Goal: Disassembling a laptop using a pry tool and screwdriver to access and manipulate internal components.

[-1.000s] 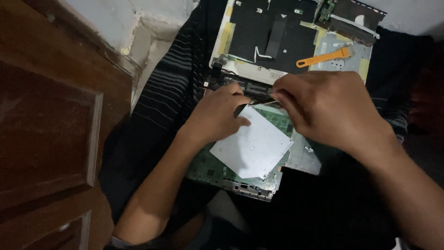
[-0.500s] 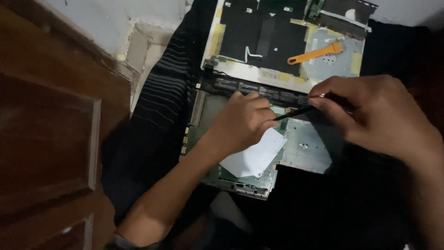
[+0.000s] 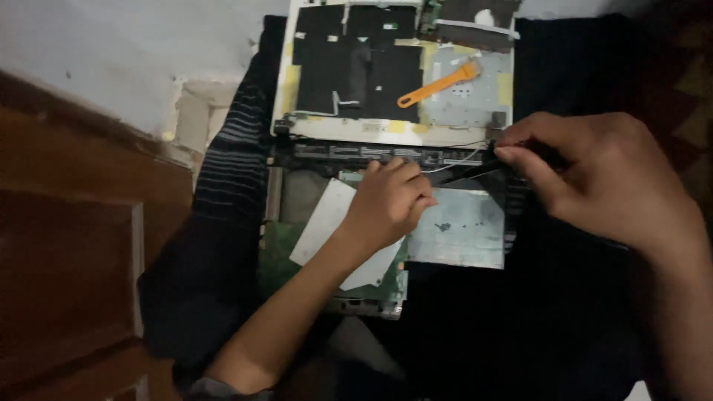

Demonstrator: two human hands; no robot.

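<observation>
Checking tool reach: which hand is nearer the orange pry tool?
Right. The right hand sits just below-right of the orange pry tool; the left hand rests lower, on the open laptop.

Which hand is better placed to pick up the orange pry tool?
Probably the right hand: it lies nearer the orange pry tool, though it pinches a thin dark tool. The left hand presses the green board.

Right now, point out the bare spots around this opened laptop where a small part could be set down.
Free: the dark cloth below the metal plate, right of the left forearm; also the striped cloth left of the laptop. Crowded: the hinge strip, where the left hand and right hand with its black tool work; the orange pry tool occupies the lid.
</observation>
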